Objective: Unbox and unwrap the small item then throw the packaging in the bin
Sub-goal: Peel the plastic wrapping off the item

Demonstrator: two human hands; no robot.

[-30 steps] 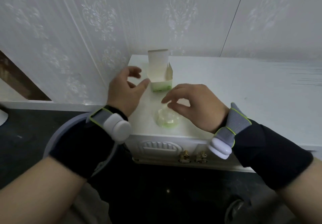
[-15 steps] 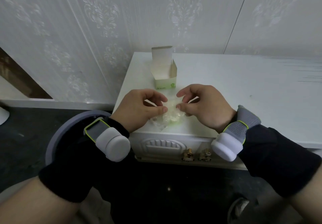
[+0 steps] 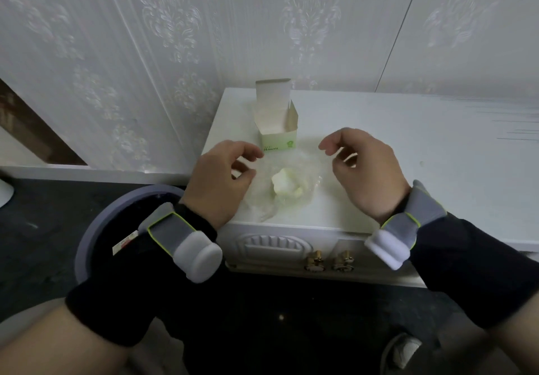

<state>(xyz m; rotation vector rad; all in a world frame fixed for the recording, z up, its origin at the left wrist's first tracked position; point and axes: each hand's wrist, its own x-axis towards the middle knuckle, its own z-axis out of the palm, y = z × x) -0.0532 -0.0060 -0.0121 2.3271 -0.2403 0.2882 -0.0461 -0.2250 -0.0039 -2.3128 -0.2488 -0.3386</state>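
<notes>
A small pale green item lies on clear plastic wrap spread open on the white cabinet top, near its front left corner. My left hand pinches the wrap's left edge and my right hand holds its right edge, with the two hands pulled apart on either side of the item. Just behind the wrap stands the small white and green box, upright, its top flap open. The round grey bin with a dark liner sits on the floor to the left, partly hidden by my left forearm.
The cabinet stands against a patterned white wall, and its top stretches away to the right. Gold drawer knobs sit on its front below the wrap. The floor is dark, and a shoe shows at the bottom right.
My hands met on the wrapped item, then pulled apart sideways. The wrap has opened out and the pale green item is now uncovered. The box has not moved.
</notes>
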